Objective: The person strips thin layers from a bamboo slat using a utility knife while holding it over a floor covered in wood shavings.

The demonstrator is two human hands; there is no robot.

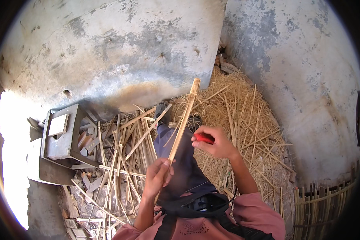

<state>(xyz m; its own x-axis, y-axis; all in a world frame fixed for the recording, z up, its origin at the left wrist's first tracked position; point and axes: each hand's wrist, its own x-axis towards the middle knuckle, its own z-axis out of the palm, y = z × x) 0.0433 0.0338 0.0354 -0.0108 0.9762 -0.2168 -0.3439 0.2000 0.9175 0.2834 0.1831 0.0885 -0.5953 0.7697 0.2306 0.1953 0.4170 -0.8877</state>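
My left hand [158,176] is closed round the lower part of a long split bamboo strip [180,127]. The strip slants up and away from me, with a joint and a frayed cut end at the top. A thin sliver peels off along its left side. My right hand [216,143], to the right of the strip and apart from it, is closed on a small red object [204,138]. It looks like a handle; the rest of it is hidden by the fingers or too small to make out.
Loose bamboo strips [120,168] lie over rubble on the left. A heap of pale shavings [232,108] spreads at the right. A grey wooden box [68,130] stands at the left, near a bright opening. Plastered walls [140,48] rise ahead, and a stick fence [320,208] is at lower right.
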